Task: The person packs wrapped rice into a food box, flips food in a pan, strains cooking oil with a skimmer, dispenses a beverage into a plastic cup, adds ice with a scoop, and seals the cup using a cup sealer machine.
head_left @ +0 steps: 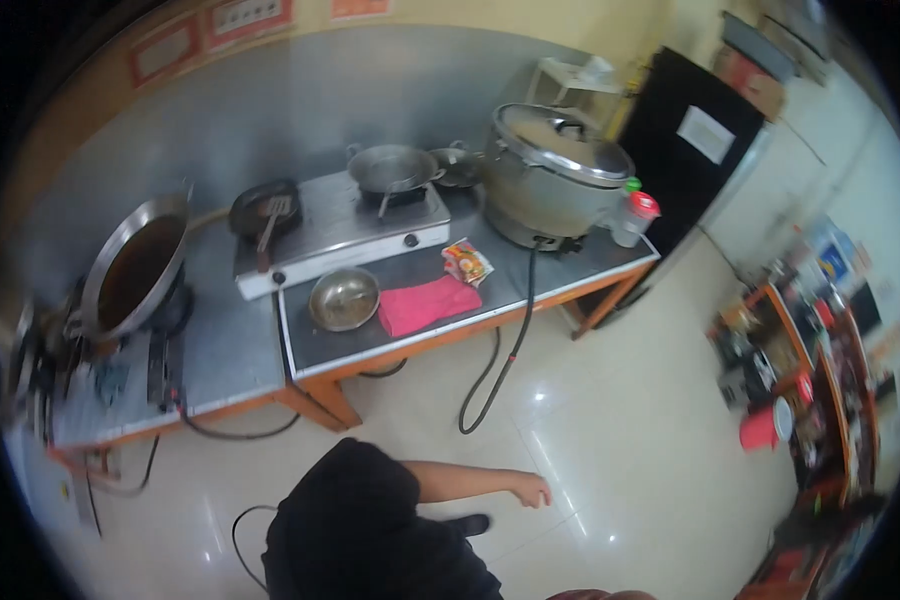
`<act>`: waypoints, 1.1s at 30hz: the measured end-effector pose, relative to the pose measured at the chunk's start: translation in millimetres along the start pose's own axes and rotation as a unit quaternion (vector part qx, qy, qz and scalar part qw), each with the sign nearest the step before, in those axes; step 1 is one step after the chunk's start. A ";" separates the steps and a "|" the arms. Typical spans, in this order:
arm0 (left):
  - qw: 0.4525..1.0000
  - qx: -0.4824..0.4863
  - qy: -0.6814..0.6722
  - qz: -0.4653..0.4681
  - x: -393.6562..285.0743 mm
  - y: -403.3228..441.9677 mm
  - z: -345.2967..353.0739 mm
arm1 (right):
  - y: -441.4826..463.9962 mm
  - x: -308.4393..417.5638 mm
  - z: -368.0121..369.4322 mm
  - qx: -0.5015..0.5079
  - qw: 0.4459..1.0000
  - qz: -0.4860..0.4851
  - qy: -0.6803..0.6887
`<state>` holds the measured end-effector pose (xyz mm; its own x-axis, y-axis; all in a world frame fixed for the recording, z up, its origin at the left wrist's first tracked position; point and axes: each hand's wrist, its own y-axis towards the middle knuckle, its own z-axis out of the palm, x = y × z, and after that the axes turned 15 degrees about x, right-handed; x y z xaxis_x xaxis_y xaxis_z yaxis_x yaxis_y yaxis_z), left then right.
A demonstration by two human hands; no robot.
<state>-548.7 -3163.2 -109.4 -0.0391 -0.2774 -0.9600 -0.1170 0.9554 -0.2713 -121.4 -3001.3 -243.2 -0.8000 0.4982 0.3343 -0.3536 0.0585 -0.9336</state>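
My left hand [532,489] is low in the middle of the view, over the pale tiled floor, at the end of a bare forearm from a black sleeve. Its fingers curl loosely with small gaps, and no object shows in it. The hand touches nothing and is well in front of the table [320,345]. My right hand cannot be made out. On the table lie a pink cloth [428,304], a metal bowl [345,299] and a colourful packet [467,263].
A two-burner stove [345,240] holds pans. A large lidded pot [550,170] stands at the table's right, a tilted wok [142,268] at the left. A black hose [510,370] hangs off the front edge. Shelves [840,400] with a red bucket [765,425] stand right.
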 end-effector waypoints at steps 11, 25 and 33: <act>0.985 -0.063 -0.153 -0.058 -149.1 363.4 -109.5 | 154.0 469.7 -310.5 0.144 0.960 -0.234 0.042; 0.998 -0.022 0.010 -0.066 -191.4 831.4 -263.9 | 198.1 860.2 -495.1 0.035 0.956 -0.227 -0.179; 0.967 -0.049 -0.216 -0.128 -202.8 1076.1 -402.8 | 160.1 716.1 -751.4 -0.243 0.908 -0.024 0.340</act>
<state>-1066.4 -2119.8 -178.5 0.4193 -0.4149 -0.8075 -0.1622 0.8409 -0.5163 -386.8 -1985.2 -250.4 -0.2464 0.8943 0.3735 0.0082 0.3873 -0.9219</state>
